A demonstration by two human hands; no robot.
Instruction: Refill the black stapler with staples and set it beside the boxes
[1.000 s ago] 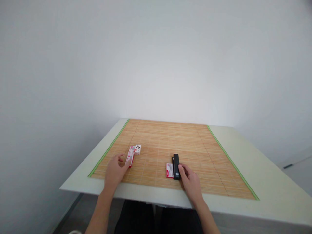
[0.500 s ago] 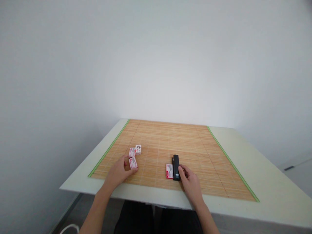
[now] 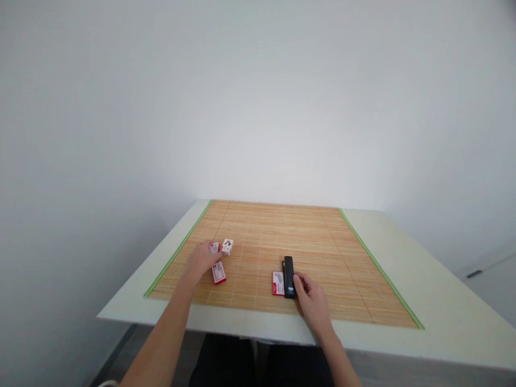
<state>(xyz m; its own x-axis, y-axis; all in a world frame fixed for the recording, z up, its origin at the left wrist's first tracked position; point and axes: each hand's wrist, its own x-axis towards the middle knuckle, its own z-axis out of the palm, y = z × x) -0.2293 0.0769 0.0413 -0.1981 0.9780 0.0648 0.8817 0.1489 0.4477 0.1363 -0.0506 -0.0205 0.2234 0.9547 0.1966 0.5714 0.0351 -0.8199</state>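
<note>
My left hand [image 3: 200,259] reaches over a small red-and-white box [image 3: 214,247], with its thumb and fingers on either side of it. A white box with a dark picture [image 3: 227,246] lies tilted just right of that box. Nearer me, a second red-and-white box [image 3: 219,273] lies flat, apart from the fingers. My right hand [image 3: 313,298] has its thumb and curled fingers at the right side of a black stapler [image 3: 288,277]. Against the stapler's left side lies a flat red-and-white packet [image 3: 278,283], partly covered by it.
A bamboo mat [image 3: 274,226] with green edging covers much of the white table [image 3: 407,258]. The table's front edge runs close to my lap. A pale wall [image 3: 258,107] stands behind the table, and another wall rises on the left.
My left hand has let go of the nearest red-and-white box and moved away from me to the one behind it. The white box has turned slightly. My right hand stays at the stapler.
</note>
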